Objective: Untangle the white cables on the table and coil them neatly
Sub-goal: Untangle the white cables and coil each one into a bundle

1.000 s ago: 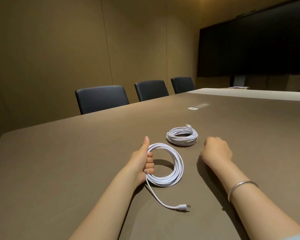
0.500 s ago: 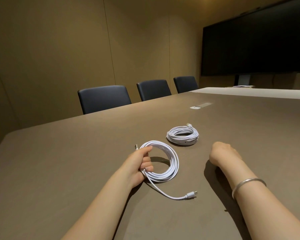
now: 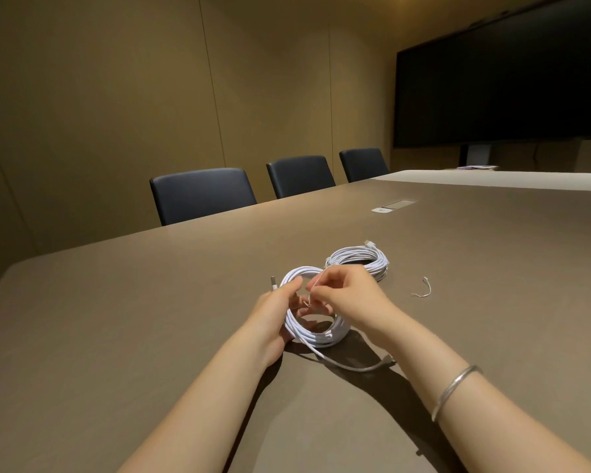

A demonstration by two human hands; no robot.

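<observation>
Cable coil point(image 3: 316, 331) sits near the surface's point(image 3: 116, 302) front, gripped by the left hand point(image 3: 280, 312). Idle half a second ago, the right hand point(image 3: 347, 295) now pinches what looks like a thin tie point(image 3: 313, 290), likely binding. Second coil point(image 3: 359, 259) lies at one o'clock.

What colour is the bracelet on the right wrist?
Silver, a plain metal bangle, shown clearly in the head view, the only one available.
</observation>
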